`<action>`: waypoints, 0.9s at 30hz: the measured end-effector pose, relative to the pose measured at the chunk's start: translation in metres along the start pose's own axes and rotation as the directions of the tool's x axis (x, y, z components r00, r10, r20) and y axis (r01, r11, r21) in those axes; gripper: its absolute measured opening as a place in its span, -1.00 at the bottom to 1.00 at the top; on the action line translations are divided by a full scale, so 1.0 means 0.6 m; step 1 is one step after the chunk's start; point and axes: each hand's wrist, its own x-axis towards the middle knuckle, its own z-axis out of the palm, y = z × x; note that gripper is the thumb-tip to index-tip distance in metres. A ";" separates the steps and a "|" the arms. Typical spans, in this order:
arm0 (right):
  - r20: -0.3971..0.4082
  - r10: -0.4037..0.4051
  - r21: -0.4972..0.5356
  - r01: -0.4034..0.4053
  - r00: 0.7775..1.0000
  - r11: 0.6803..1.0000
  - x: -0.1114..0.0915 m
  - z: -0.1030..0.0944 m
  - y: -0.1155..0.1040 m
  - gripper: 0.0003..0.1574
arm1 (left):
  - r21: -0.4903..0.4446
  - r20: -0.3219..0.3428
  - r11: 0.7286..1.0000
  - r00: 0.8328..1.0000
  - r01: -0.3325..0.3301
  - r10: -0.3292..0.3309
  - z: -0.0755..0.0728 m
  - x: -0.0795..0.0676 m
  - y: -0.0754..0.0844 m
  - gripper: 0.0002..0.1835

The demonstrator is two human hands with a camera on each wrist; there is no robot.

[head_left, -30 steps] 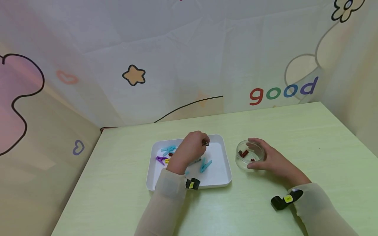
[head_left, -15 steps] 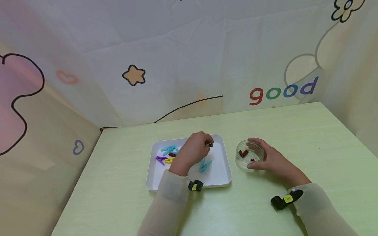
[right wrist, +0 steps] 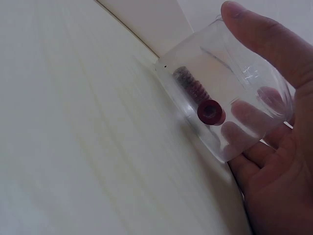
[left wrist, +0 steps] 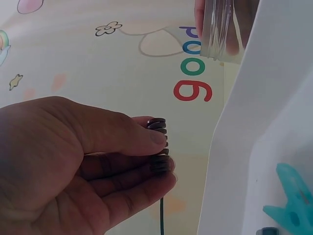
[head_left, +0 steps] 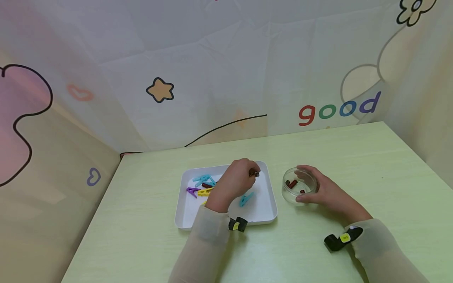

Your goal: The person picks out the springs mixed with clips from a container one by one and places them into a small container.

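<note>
My left hand is above the white tray, pinching a dark coil spring between thumb and fingers. The thumb covers the spring's middle, and I cannot tell whether a second one sits behind it. My right hand grips a clear round jar on the table, to the right of the tray, thumb on one side and fingers on the other. Inside the jar lie a few small dark red pieces; in the right wrist view one piece looks ribbed like a spring, beside a round red end.
The tray also holds blue clothespins, a purple clothespin, yellow clothespins and a dark red piece. Another blue clothespin lies nearer its right side. Behind the pale green table hangs a printed cloth.
My left hand has shifted a little to the right over the tray with the spring, uncovering more of the clothespins. The right hand and jar have stayed put.
</note>
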 end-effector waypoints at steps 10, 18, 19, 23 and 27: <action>0.009 -0.019 -0.007 0.019 1.000 1.000 -0.003 -0.004 -0.005 0.18 | 0.001 0.007 1.000 1.000 -0.024 0.024 0.009 0.003 0.014 -0.76; 0.007 -0.010 -0.010 0.010 1.000 1.000 -0.001 -0.003 -0.005 0.19 | 0.009 -0.024 0.997 0.997 -0.073 0.073 0.011 0.005 0.020 -0.75; 0.007 -0.006 -0.010 0.006 1.000 1.000 -0.001 -0.003 -0.005 0.19 | 0.008 -0.025 0.997 0.997 -0.075 0.075 0.012 0.005 0.021 -0.75; 0.006 -0.004 -0.010 0.004 1.000 1.000 -0.001 -0.002 -0.003 0.20 | 0.006 -0.030 0.996 0.996 -0.086 0.087 0.014 0.005 0.024 -0.75; 0.008 -0.010 0.002 0.010 1.000 1.000 -0.002 -0.002 -0.004 0.18 | 0.009 -0.033 0.994 0.994 -0.105 0.106 0.016 0.004 0.027 -0.76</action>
